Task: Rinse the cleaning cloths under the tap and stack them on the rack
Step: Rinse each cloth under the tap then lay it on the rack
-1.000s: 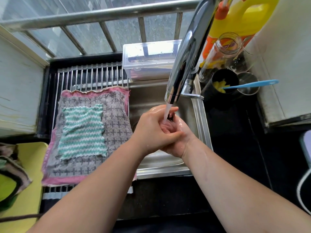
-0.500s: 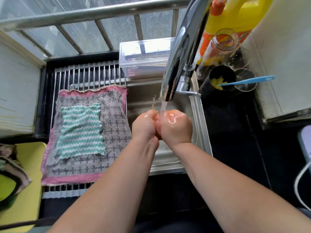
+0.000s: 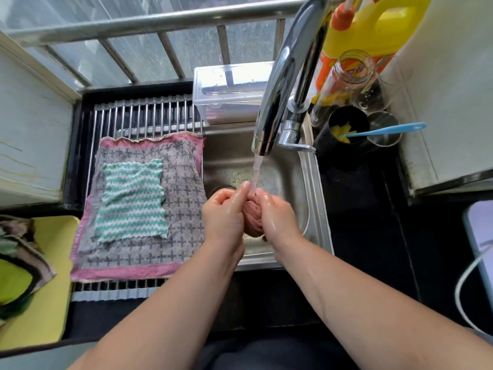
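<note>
home kitchen, steel sink (image 3: 317, 209), tap (image 3: 282, 84), detergent bottle (image 3: 373, 28)

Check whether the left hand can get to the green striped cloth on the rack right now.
Probably not yet: the left hand is clamped with the right hand on the pink cloth. The path to the green striped cloth looks clear.

Open rack bars (image 3: 149, 116) behind the stacked cloths (image 3: 138, 206); tap spout (image 3: 282, 84) overhead, jars (image 3: 346, 84) seemingly crowding the right.

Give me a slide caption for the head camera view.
Both hands squeeze a pink cloth under the running tap; two cloths lie stacked on the rack.
</note>
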